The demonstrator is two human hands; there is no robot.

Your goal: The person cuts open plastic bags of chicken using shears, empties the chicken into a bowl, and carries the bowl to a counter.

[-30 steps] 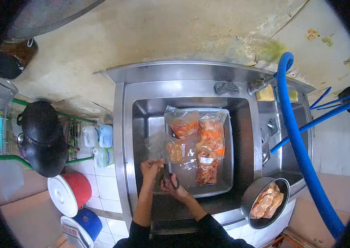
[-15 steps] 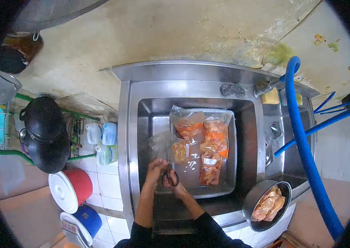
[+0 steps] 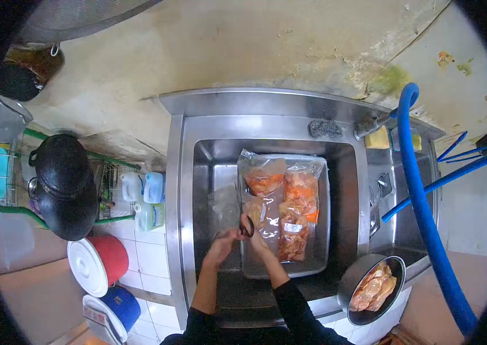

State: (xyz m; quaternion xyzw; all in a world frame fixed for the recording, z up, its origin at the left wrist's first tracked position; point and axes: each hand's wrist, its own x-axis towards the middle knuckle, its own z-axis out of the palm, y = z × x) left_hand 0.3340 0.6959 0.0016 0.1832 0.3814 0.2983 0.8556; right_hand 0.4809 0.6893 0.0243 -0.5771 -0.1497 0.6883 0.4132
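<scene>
Over the left part of the sink, my right hand (image 3: 255, 237) is closed on a pair of scissors (image 3: 247, 225). Its dark handle loop shows, and thin blades point away toward the back wall. Close beside it, my left hand (image 3: 224, 245) pinches the edge of a clear plastic bag (image 3: 224, 206). A blurred portion of meat (image 3: 254, 211) in plastic lies just past the fingers. Inside the sink stands a metal tray (image 3: 312, 269) with water. Bagged meat (image 3: 264, 181) and a labelled meat bag (image 3: 293, 238) lie in it.
A pot (image 3: 344, 287) of raw meat stands at the sink's right front. A blue hose (image 3: 419, 195) hangs across the right side. At the back lies a scouring pad (image 3: 324, 128). Plastic jugs (image 3: 154, 188) and a red bucket (image 3: 110, 259) stand on the left.
Both hands have shifted slightly, the right one up and to the right with the scissors. The scissor blades now point away, and the plastic bag has moved and hangs lower.
</scene>
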